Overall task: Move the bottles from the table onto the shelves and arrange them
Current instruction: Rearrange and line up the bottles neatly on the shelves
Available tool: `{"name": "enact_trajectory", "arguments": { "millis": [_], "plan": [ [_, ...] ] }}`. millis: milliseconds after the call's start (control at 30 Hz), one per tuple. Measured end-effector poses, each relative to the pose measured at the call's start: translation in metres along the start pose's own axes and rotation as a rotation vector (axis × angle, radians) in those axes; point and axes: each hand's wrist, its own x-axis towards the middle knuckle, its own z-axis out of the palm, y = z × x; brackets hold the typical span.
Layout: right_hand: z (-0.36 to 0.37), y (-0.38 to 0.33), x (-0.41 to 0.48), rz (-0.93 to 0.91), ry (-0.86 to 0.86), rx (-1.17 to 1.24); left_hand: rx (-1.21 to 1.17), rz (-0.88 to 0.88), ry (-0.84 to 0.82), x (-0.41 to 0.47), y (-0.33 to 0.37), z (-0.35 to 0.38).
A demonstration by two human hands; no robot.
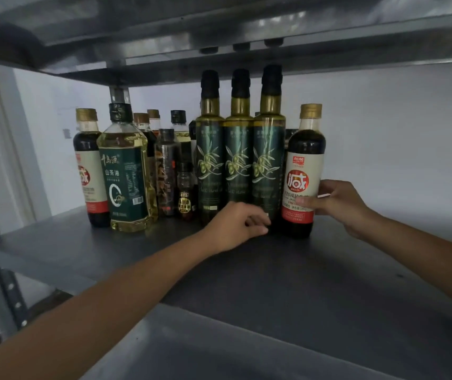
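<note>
Left forearm [109, 297] spans the shelf [342, 283]; olive-oil bottles [239, 160] stand beside the soy-sauce bottle [303, 171].

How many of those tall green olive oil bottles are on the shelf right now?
3, side by side on the shelf: the left bottle, the middle bottle, and the right bottle, next to the soy sauce bottle the right hand holds. Others may be hidden behind.

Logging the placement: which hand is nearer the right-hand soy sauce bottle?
Right. The right hand grips the soy sauce bottle; the left hand is at the base of an olive oil bottle.
</note>
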Motion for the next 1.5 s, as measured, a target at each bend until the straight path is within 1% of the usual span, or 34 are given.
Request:
{"name": "enact_trajectory", "arguments": {
  "millis": [67, 167, 267, 400, 467, 500, 533, 567, 600, 633, 667, 700, 733, 767, 833, 900, 933, 967, 1033, 1100, 1133, 1200, 1300, 1367, 1433, 1500],
  "plan": [
    [0.004, -0.001, 0.004, 0.023, -0.003, -0.007, 0.078, 0.046, -0.062, -0.002, -0.016, -0.003],
    [0.005, 0.000, 0.005, 0.015, -0.008, -0.042, 0.157, 0.126, -0.110, -0.006, -0.035, -0.008],
    [0.006, 0.003, 0.001, 0.007, 0.010, -0.075, 0.155, 0.175, -0.147, -0.010, -0.046, -0.014],
    [0.013, 0.003, -0.005, 0.039, 0.058, -0.131, 0.155, 0.182, -0.193, -0.016, -0.051, -0.024],
    [0.022, 0.003, -0.012, 0.053, 0.114, -0.177, 0.230, 0.195, -0.192, -0.022, -0.052, -0.031],
    [0.028, 0.004, -0.016, 0.056, 0.189, -0.221, 0.295, 0.211, -0.182, -0.027, -0.053, -0.036],
    [0.035, 0.006, -0.022, 0.057, 0.305, -0.273, 0.362, 0.235, -0.162, -0.034, -0.053, -0.042],
    [0.042, 0.007, -0.028, 0.043, 0.435, -0.327, 0.411, 0.273, -0.122, -0.041, -0.054, -0.050],
    [0.050, 0.006, -0.036, -0.004, 0.536, -0.373, 0.432, 0.333, -0.042, -0.050, -0.055, -0.059],
    [0.060, 0.003, -0.043, -0.077, 0.586, -0.403, 0.434, 0.405, 0.079, -0.060, -0.057, -0.070],
    [0.071, -0.001, -0.050, -0.153, 0.581, -0.409, 0.424, 0.473, 0.237, -0.069, -0.061, -0.082],
    [0.083, -0.006, -0.057, -0.208, 0.534, -0.393, 0.400, 0.524, 0.423, -0.078, -0.067, -0.093],
    [0.097, -0.013, -0.063, -0.236, 0.461, -0.356, 0.375, 0.530, 0.602, -0.087, -0.074, -0.105],
    [0.113, -0.019, -0.068, -0.239, 0.375, -0.317, 0.347, 0.492, 0.744, -0.095, -0.081, -0.117],
    [0.148, -0.033, -0.074, -0.214, 0.203, -0.254, 0.275, 0.333, 0.947, -0.109, -0.100, -0.138],
    [0.186, -0.044, -0.075, -0.151, 0.068, -0.197, 0.171, 0.108, 1.069, -0.120, -0.123, -0.156],
    [0.205, -0.050, -0.072, -0.122, 0.015, -0.180, 0.093, -0.016, 1.071, -0.123, -0.134, -0.163],
    [0.224, -0.057, -0.069, -0.102, -0.025, -0.167, -0.001, -0.137, 1.034, -0.125, -0.144, -0.169],
    [0.261, -0.067, -0.061, -0.079, -0.074, -0.130, -0.261, -0.332, 0.889, -0.126, -0.160, -0.177],
    [0.294, -0.075, -0.053, -0.069, -0.093, -0.068, -0.566, -0.429, 0.703, -0.127, -0.168, -0.181],
    [0.308, -0.077, -0.048, -0.078, -0.082, -0.049, -0.641, -0.454, 0.617, -0.128, -0.171, -0.182],
    [0.327, -0.076, -0.039, -0.080, -0.013, -0.049, -0.656, -0.486, 0.500, -0.130, -0.181, -0.184],
    [0.337, -0.074, -0.025, -0.049, 0.106, -0.106, -0.611, -0.527, 0.414, -0.132, -0.188, -0.190],
    [0.338, -0.073, -0.017, -0.061, 0.098, -0.120, -0.571, -0.525, 0.396, -0.132, -0.190, -0.194],
    [0.339, -0.073, -0.012, -0.080, 0.059, -0.075, -0.554, -0.515, 0.394, -0.133, -0.191, -0.195],
    [0.338, -0.074, -0.009, -0.083, 0.072, -0.066, -0.537, -0.510, 0.396, -0.134, -0.191, -0.197]
  ]
}}
